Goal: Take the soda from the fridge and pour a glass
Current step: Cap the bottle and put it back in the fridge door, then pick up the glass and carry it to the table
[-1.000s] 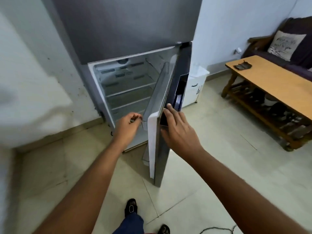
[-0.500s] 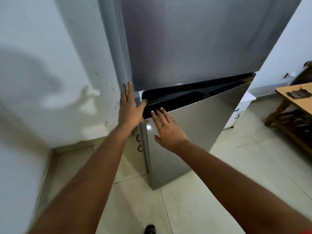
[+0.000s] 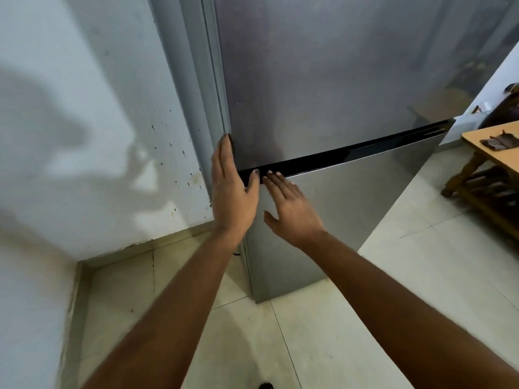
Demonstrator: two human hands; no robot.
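Observation:
A tall grey steel fridge [image 3: 337,66] fills the middle of the head view, both doors shut. A black strip [image 3: 351,153] runs between the upper door and the lower door [image 3: 351,214]. My left hand [image 3: 231,189] lies flat with fingers apart along the fridge's left edge, its thumb on the black strip. My right hand [image 3: 292,209] rests flat on the lower door just below the strip, fingers spread. Neither hand holds anything. No soda or glass is visible.
A stained white wall [image 3: 98,136] stands close on the left. Pale floor tiles [image 3: 421,290] spread below. A wooden table [image 3: 500,153] with a dark small object [image 3: 500,141] on it sits at the right edge.
The lower fridge door, open a second ago, has swung shut. Both hands went from its edge to lying flat on the fridge front. The view has turned left, closer to the fridge.

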